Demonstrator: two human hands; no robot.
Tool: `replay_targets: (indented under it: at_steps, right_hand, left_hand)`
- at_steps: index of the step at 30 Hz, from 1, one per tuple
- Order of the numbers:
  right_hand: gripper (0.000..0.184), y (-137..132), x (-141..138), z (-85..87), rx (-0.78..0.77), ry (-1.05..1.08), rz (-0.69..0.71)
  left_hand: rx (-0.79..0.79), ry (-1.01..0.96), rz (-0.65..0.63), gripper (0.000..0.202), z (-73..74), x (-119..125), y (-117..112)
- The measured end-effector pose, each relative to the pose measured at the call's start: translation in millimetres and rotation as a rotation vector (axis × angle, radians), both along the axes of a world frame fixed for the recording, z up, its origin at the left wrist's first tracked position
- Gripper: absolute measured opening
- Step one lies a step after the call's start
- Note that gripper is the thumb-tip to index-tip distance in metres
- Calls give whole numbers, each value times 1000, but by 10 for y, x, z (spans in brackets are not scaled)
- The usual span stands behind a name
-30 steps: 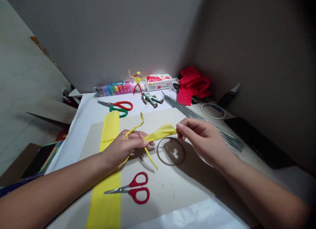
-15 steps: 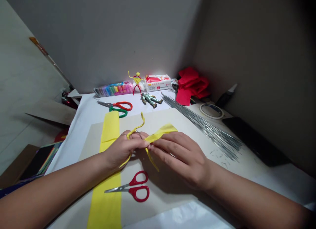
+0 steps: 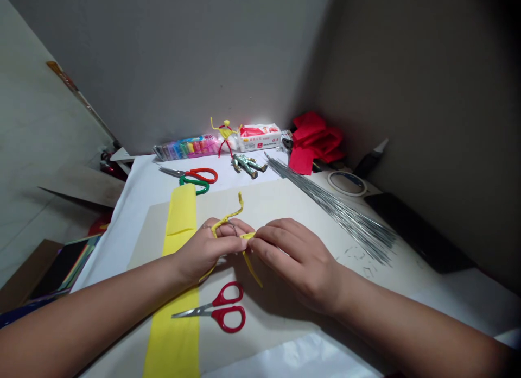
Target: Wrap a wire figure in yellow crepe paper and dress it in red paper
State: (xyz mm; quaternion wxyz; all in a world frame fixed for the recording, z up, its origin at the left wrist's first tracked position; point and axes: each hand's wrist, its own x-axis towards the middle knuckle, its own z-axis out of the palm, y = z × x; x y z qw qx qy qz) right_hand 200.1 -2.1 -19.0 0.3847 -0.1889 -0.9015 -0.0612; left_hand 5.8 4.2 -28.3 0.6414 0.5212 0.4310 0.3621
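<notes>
My left hand (image 3: pixel 209 246) pinches a wire figure (image 3: pixel 228 217) whose limbs are wrapped in yellow paper; one wrapped limb sticks up and others hang below. Against its fingertips, my right hand (image 3: pixel 299 258) is closed on a yellow paper strip (image 3: pixel 248 235). Only a short piece of that strip shows between the two hands; the rest is hidden by my right fingers. Just below the hands lie small red-handled scissors (image 3: pixel 228 307), blades pointing left. Under my left forearm runs a long folded band of yellow crepe paper (image 3: pixel 175 334).
Behind are red-and-green-handled scissors (image 3: pixel 195 175), a standing yellow-and-red figure (image 3: pixel 226 131), a silver toy figure (image 3: pixel 248 165), colored clay packs (image 3: pixel 195 146) and a white-red package (image 3: pixel 260 137). To the right lie a wire bundle (image 3: pixel 337 207), red crepe paper (image 3: pixel 315 139), a tape roll (image 3: pixel 347 183) and a dark flat object (image 3: pixel 419 231).
The loose end of the yellow strip, which stuck out above my right fingers, is now out of sight behind them. The upright wrapped limb has shifted slightly right.
</notes>
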Motion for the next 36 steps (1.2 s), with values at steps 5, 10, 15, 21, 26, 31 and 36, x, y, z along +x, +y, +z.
replay_targets:
  at_steps: [5,10,15,21,26,31,36]
  right_hand:
    - [20,-18,-16,11,-66,-17,-9]
    - [25,-21,-11,17,-101,-33,-33]
    - [26,-13,-9,6,-143,-65,-41]
    - [21,10,-11,-36,-250,-22,-30]
    - [13,16,2,-66,-402,-1,-3]
    - [6,-1,10,-57,-522,18,-15]
    - [13,-26,21,37,-698,-37,-38]
  left_hand:
    - [59,-43,-54,10,-34,1,10]
    - [58,63,-10,9,15,57,2]
    - [30,187,18,8,78,94,2]
    - [90,254,37,41,20,68,12]
    - [101,231,-28,41,81,96,-6]
    - [95,242,-35,12,188,148,-38]
    - [92,330,-41,13,220,153,-67]
